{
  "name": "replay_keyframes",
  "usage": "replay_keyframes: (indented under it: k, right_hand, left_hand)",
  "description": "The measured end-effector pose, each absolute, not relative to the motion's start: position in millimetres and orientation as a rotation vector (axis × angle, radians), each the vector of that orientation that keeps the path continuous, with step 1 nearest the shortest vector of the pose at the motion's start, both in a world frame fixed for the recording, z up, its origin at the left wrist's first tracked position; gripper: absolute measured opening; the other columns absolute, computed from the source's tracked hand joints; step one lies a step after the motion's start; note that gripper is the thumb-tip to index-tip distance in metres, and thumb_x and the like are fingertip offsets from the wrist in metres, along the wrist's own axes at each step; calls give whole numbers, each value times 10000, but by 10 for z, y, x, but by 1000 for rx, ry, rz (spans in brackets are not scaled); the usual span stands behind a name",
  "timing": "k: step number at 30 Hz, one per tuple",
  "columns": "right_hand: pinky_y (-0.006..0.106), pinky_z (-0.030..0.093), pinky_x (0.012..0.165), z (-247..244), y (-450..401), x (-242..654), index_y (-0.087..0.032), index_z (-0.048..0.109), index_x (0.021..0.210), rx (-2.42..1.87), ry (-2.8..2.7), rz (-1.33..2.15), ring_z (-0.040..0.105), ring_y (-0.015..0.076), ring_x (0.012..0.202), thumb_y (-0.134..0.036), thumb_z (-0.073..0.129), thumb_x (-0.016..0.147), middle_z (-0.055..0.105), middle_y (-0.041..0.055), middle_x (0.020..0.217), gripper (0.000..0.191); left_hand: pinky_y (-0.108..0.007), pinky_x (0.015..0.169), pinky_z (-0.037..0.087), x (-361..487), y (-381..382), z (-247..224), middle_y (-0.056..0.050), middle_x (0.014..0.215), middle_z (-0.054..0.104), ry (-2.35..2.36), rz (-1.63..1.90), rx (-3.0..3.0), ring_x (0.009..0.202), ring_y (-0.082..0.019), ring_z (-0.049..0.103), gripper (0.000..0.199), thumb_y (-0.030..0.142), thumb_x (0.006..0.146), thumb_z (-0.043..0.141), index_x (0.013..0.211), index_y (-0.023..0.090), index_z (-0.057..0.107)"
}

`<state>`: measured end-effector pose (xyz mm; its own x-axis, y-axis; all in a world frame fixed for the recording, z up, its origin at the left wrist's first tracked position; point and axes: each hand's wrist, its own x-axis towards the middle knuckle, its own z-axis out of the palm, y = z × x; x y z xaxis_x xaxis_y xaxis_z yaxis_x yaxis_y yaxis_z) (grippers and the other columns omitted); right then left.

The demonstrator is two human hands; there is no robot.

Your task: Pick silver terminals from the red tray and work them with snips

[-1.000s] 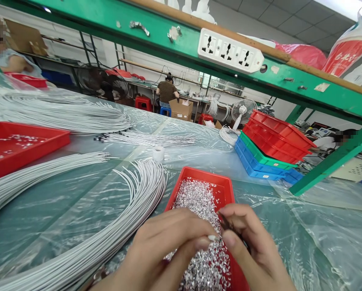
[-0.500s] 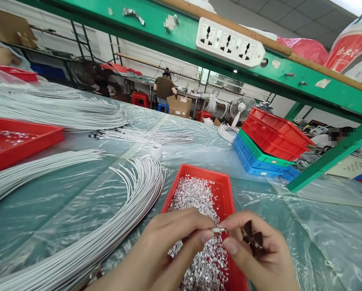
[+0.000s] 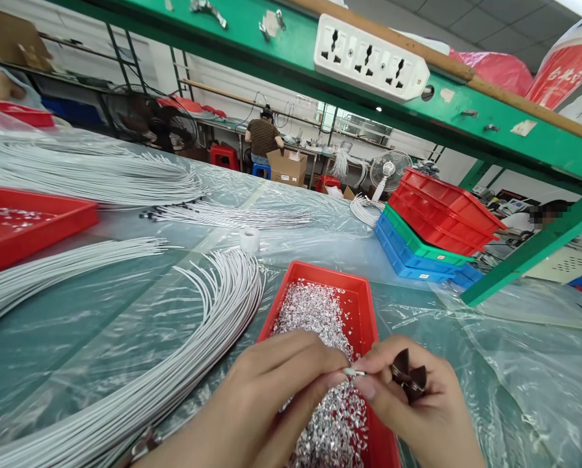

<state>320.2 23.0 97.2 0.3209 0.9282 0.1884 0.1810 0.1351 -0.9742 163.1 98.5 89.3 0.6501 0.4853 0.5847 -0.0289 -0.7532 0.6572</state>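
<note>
Silvery terminal [image 3: 354, 372] apparently between both grips.

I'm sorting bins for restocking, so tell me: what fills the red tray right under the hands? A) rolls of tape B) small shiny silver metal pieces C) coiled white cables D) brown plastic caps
B: the red tray beneath both hands holds a heap of small shiny silver metal pieces.

Bare plastic-covered tabletop [image 3: 76, 338] left of curved white wire bundle [image 3: 222, 312] gives free room. Right: clear sheet [image 3: 515, 377] open, w/ stacked red, green, blue plastic trays [image 3: 432, 234] blocking beyond. Green shelf beam [image 3: 271, 45] limits overhead.
</note>
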Motion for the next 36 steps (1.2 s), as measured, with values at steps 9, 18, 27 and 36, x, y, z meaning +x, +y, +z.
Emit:
replay_keyframes:
  k: [9, 18, 27, 36]
  right_hand:
    - [258, 108, 463, 1001, 236, 3187, -222, 562, 635, -1330, -1132, 852, 153, 88, 476, -194, 651, 693, 291, -102, 502, 110]
    - [243, 112, 456, 1004, 300, 3206, -215, 526, 622, -1300, -1057, 997, 153, 82, 472, -187, 667, 652, 311, -101, 493, 146]
    - [240, 155, 448, 1011, 283, 3227, -205, 550, 622, -1258, -1031, 997, 230, 79, 464, -186, 761, 659, 400, -76, 506, 214]
    - [188, 343, 478, 1005, 330, 3233, -202, 594, 586, -1050, -845, 1209, 350, 57, 449, -26, 765, 572, 401, -97, 516, 246]
  left_hand:
    - [-199, 651, 447, 1654, 1013, 837, 4, 805, 629, 302, 1060, 2227, 711, -121, 589, 222, 57, 918, 449, 963, 206, 607]
    - [-161, 724, 459, 1684, 991, 849, 25, 856, 655, 345, 999, 2209, 781, -90, 624, 218, 38, 914, 464, 979, 202, 591]
    - [-108, 684, 432, 1744, 944, 785, 77, 830, 644, 374, 1074, 2167, 736, -42, 616, 219, 26, 897, 483, 950, 233, 529]
    - [-164, 598, 423, 1771, 973, 746, 82, 770, 628, 367, 1017, 2161, 655, -66, 608, 179, 98, 941, 421, 943, 259, 500]
